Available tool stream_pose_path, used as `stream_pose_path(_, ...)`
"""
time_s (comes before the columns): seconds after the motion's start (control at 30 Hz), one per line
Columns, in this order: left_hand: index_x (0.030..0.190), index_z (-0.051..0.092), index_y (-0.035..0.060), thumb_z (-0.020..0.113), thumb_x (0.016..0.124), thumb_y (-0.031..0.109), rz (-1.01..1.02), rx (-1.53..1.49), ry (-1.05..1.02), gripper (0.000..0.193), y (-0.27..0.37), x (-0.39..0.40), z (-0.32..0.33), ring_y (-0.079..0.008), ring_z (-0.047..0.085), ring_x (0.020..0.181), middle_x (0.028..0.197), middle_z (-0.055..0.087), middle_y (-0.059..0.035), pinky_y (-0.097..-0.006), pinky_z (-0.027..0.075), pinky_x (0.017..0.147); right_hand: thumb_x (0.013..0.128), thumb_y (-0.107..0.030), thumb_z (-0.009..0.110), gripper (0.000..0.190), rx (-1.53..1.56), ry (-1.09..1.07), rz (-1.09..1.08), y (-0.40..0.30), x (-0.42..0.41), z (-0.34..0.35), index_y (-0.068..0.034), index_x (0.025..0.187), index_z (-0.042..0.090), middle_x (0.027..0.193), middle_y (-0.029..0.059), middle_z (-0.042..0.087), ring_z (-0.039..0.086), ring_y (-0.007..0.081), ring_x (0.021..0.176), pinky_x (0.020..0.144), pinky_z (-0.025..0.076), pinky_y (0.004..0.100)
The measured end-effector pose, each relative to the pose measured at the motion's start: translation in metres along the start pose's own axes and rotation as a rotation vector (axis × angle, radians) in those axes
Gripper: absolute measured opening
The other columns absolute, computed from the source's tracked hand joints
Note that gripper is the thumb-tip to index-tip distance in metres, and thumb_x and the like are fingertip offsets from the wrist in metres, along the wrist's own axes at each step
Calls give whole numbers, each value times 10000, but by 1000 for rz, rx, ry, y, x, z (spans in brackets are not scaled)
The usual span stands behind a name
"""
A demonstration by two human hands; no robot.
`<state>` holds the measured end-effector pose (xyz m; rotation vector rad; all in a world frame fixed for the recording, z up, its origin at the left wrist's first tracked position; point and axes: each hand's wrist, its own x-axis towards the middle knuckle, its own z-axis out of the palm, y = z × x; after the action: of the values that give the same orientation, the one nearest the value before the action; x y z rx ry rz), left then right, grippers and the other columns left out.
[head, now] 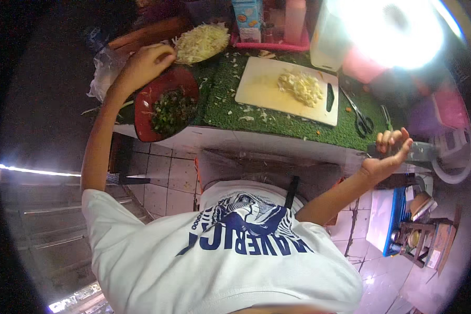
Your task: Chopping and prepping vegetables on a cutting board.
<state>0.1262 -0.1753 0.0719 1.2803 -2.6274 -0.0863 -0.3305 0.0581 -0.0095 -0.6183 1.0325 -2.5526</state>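
Observation:
My left hand (151, 62) is at the near-left side of a heap of shredded cabbage (202, 43) in a dark bowl. Its fingers are curled, and whether they grip the bowl's rim cannot be made out. Just below that hand sits a red bowl (146, 117) holding chopped green leaves (172, 112). My right hand (392, 147) is in the air by the counter's right front edge, palm turned up, fingers apart, nothing in it. A white cutting board (259, 86) between my hands bears a pile of chopped pale cabbage (301, 87).
Black-handled scissors (363, 123) lie right of the board on green artificial turf (223, 106) strewn with scraps. Behind stand a blue carton (248, 21), a pink tray (272, 46) and a pale plastic container (325, 43). A plastic bag (102, 72) lies at left. Glare hides the far right.

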Motion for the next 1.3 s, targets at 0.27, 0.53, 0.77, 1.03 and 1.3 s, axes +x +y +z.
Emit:
stream_pose_path(0.27, 1328, 501, 85, 565, 927, 418, 550, -185, 27, 525, 156, 84, 103, -359, 474, 1236, 1305, 509, -191, -444, 370, 1046, 1006, -313, 475, 316, 14, -109, 0, -13, -12, 6, -10, 1061, 543, 675, 1, 347, 308, 73, 511, 457, 233, 232)
stream_pose_path(0.53, 1308, 525, 134, 551, 850, 592, 405, -143, 7, 647, 235, 101, 156, -369, 430, 1247, 1324, 456, -192, -513, 351, 996, 999, -315, 490, 312, -38, 2, -32, -22, -10, -16, -10, 1040, 543, 666, 1, 373, 301, 74, 507, 457, 235, 234)
stream_pose_path(0.77, 1055, 606, 76, 573, 903, 365, 529, -204, 228, 328, 228, 108, 179, -332, 513, 1050, 1072, 549, -156, -460, 420, 869, 994, -301, 503, 294, -34, -27, 51, -1, 4, -22, -12, 1030, 545, 664, 12, 389, 311, 77, 495, 454, 237, 234)
stream_pose_path(1.03, 791, 574, 17, 597, 890, 231, 527, -243, 212, 237, 228, 106, 179, -350, 609, 710, 753, 582, -148, -441, 498, 666, 993, -289, 505, 288, 23, -74, 98, 10, 6, -22, -9, 1043, 553, 657, 10, 396, 316, 76, 489, 452, 232, 231)
stream_pose_path(1.3, 746, 566, -16, 567, 876, 205, 592, -232, 143, 257, 221, 108, 173, -390, 628, 670, 701, 612, -211, -463, 505, 652, 991, -289, 508, 292, 12, -46, 36, -15, -2, -30, -14, 1068, 568, 659, 1, 398, 319, 79, 506, 457, 238, 234)
